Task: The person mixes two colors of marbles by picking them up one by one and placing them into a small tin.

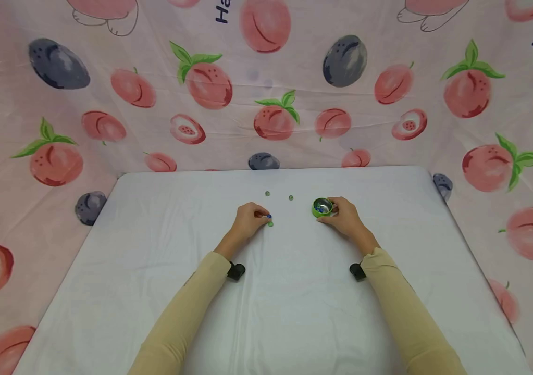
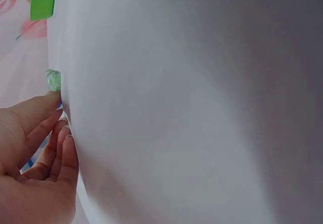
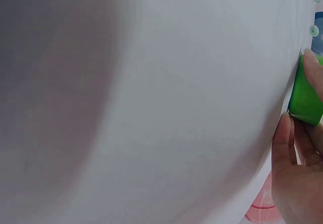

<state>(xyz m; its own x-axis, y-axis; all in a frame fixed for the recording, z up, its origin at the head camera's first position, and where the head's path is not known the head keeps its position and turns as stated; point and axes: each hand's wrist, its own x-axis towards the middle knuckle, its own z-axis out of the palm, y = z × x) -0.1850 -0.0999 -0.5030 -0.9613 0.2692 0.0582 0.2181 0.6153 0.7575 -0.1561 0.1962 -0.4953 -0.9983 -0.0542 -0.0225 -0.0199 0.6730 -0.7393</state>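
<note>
My left hand (image 1: 248, 221) pinches a small blue marble (image 1: 269, 216) between thumb and fingertips, low over the table. Just beside those fingertips lies a green glass marble (image 1: 270, 224), seen also in the left wrist view as a clear green marble (image 2: 53, 80). With thumb and fingers around its side, my right hand (image 1: 345, 216) holds a small round green tin (image 1: 315, 212). Inside the tin's shiny interior are some blue marbles (image 1: 320, 210). In the right wrist view the tin's green wall (image 3: 306, 93) shows between thumb and fingers.
Two more green marbles, one left (image 1: 268, 194) and one right (image 1: 290, 198), lie farther back on the white-covered table (image 1: 289, 297). A fruit-patterned cloth (image 1: 228, 140) hangs behind the table and along its sides. Dark wrist cameras sit below both hands.
</note>
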